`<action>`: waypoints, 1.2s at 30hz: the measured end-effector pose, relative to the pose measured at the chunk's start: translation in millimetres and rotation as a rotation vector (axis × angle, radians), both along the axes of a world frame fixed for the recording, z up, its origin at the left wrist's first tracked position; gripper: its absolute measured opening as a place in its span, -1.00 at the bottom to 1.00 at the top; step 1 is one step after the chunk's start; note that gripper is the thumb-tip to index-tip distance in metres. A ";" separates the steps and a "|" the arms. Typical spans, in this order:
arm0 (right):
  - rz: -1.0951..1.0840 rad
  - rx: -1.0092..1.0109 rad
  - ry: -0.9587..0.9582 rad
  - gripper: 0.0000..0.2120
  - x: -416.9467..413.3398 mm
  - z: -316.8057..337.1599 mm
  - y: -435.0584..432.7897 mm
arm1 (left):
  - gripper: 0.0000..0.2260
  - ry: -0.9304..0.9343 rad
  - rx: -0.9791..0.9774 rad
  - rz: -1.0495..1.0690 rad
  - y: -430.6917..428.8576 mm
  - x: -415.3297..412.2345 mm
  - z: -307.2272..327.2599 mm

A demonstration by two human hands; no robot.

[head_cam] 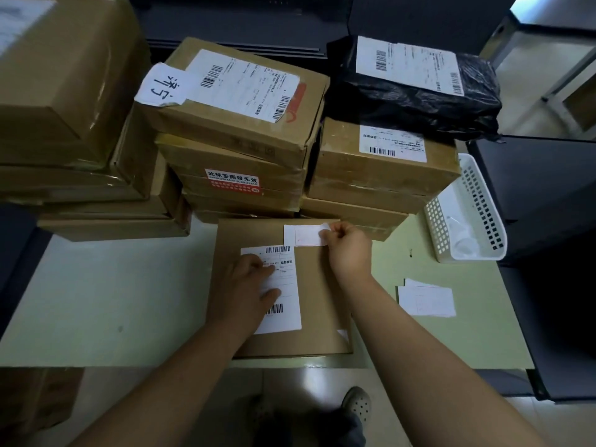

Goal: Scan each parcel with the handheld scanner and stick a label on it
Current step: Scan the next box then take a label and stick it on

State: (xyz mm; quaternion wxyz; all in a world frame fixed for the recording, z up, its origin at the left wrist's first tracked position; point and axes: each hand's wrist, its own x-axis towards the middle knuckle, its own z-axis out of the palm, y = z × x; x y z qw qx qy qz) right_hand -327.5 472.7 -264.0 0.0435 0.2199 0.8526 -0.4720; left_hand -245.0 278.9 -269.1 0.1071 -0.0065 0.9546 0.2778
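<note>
One cam, head-worn, wide-angle w/ bowed edges, looking fwd & steeply down from above the near edge of the table point(96, 301). It sits close. The right hand point(350, 250), pinching the small label point(304, 235), is approx mid-frame. The left hand point(248, 282) is just left of the grip & nearer the cam. Beyond the grip, parcel stacks point(238, 130) fill the top. Right of it is a white basket point(483, 201). Nearer than it, floor point(306, 379) & a shoe point(356, 403) lie at the bottom.
</note>
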 end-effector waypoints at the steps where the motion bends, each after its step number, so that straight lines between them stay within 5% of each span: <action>1: 0.029 0.081 0.006 -0.85 1.2 -0.5 -1.2 | -0.58 0.005 -0.004 -0.005 0.2 -0.5 -0.1; 4: 0.099 0.293 0.045 -0.78 2.5 1.2 1.2 | -0.57 0.000 -0.033 -0.028 0.3 -3.3 0.9; 8: 0.078 0.275 0.110 -0.68 6.6 -2.5 20.7 | -0.54 -0.023 -0.110 -0.050 2.1 -8.3 5.9; 14: 0.437 0.514 0.355 -0.69 28.3 -30.5 20.6 | -0.44 0.071 -0.178 -0.295 28.1 -38.0 10.9; 19: 0.472 0.458 0.253 -0.61 34.0 -30.9 33.4 | -0.34 0.122 -0.379 -0.430 21.4 -54.6 -3.2; 29: 0.513 0.463 0.180 -0.59 40.5 -24.4 40.3 | -0.36 0.128 -0.392 -0.469 4.7 -46.3 -12.4; 36: 0.357 0.207 0.113 -0.41 75.8 -13.5 54.9 | -0.24 0.059 -0.201 -0.166 -50.0 -8.6 -5.6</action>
